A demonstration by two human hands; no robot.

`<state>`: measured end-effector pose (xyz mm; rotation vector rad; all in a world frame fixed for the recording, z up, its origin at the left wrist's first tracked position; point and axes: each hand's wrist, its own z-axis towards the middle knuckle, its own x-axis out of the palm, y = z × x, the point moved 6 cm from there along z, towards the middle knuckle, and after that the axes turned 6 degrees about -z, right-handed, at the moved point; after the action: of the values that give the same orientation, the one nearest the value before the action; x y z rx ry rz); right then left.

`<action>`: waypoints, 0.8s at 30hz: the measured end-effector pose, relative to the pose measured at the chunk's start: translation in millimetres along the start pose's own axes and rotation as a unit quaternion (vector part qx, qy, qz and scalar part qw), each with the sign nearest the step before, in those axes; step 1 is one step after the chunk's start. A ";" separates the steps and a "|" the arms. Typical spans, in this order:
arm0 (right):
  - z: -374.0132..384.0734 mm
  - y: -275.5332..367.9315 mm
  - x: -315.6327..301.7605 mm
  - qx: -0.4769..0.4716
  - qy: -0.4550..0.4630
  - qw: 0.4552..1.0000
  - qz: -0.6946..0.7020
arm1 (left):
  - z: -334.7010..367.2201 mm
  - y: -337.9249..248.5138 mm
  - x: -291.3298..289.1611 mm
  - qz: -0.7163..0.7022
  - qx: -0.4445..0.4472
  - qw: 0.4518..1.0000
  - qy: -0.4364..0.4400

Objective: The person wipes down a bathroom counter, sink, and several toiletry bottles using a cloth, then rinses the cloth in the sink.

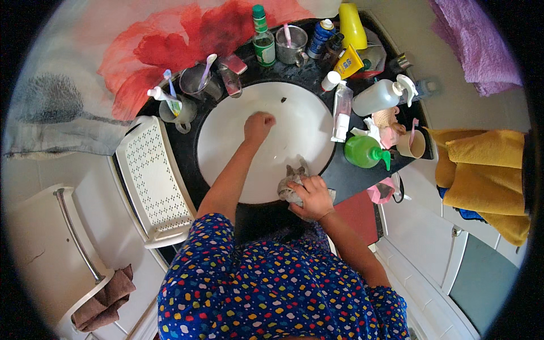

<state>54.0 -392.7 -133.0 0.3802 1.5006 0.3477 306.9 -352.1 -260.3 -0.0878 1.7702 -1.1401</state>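
My left hand is above the white oval sink, near its middle, with its fingers curled closed. Whatever is inside them, if anything, is hidden. At the near right rim, my right hand grips a crumpled grey cloth, which hangs partly over the basin's edge. A small dark hole or spot shows on the far part of the basin.
Around the sink stand a green-capped bottle, a metal mug, a white spray bottle, a green pump bottle and cups with toothbrushes. A white perforated tray is at left; a yellow towel hangs at right.
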 end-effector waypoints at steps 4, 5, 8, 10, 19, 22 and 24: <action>1.7 3.0 -2.7 0.005 0.031 0.999 0.015 | 46.5 14.2 24.8 -0.080 -0.158 0.981 -0.083; 2.6 4.2 -2.0 0.004 0.031 0.999 0.012 | 52.3 18.2 32.8 -0.082 -0.157 0.981 -0.085; 2.6 2.0 0.1 0.009 0.035 0.999 0.028 | 64.4 13.7 49.2 0.020 -0.172 0.974 -0.148; 0.6 -1.1 0.4 0.013 0.029 0.999 0.022 | 67.7 5.3 60.8 0.061 -0.242 0.963 -0.100; 1.7 4.0 0.6 0.002 0.018 1.000 0.018 | 50.9 -10.8 49.4 0.000 -0.210 0.966 -0.148; 2.7 1.9 -4.3 0.012 0.019 0.999 0.024 | 25.7 -25.9 40.1 0.074 -0.083 0.986 -0.123; 2.8 0.5 -4.6 0.013 0.018 1.000 0.021 | 0.6 -18.6 27.6 0.112 -0.098 0.985 -0.085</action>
<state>56.6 -394.3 -128.6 0.4275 1.5359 0.3710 285.6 -377.1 -265.9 -0.0996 1.6871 -0.7733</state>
